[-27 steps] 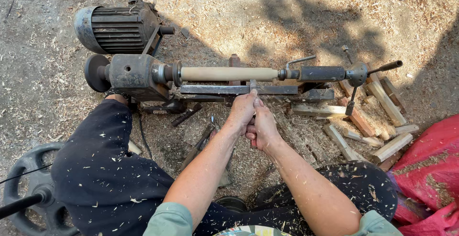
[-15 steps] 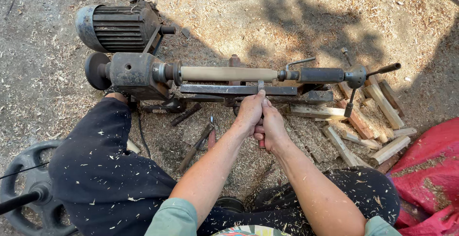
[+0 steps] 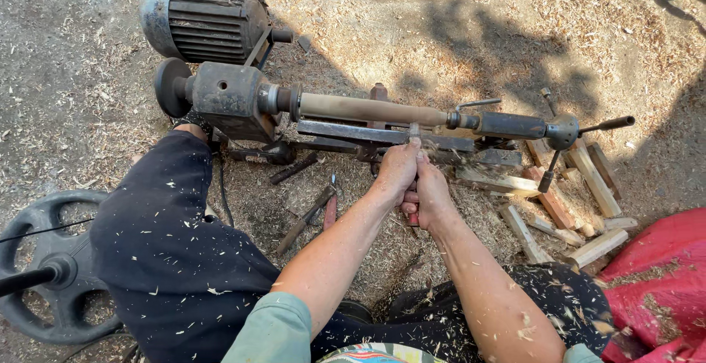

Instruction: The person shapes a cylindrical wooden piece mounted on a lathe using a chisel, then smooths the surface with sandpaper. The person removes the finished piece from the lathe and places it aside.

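Observation:
A long round wooden rod (image 3: pixel 371 109) is mounted in a small metal lathe (image 3: pixel 235 98) on the ground, between the headstock and the tailstock (image 3: pixel 515 125). My left hand (image 3: pixel 398 167) and my right hand (image 3: pixel 429 194) are wrapped together round a turning chisel (image 3: pixel 414 133). Its metal tip rests on the flat tool rest (image 3: pixel 353 132) and meets the rod near its right end. The chisel's reddish handle end shows below my right hand.
A grey electric motor (image 3: pixel 206 21) sits behind the lathe. Cut wooden billets (image 3: pixel 581 194) lie in a pile at right, next to a red cloth (image 3: pixel 662 282). Loose tools (image 3: pixel 312 212) lie in the sawdust. A black weight plate (image 3: pixel 51 267) is at left.
Both hands and the chisel have slid slightly to the right along the tool rest, toward the rod's right end.

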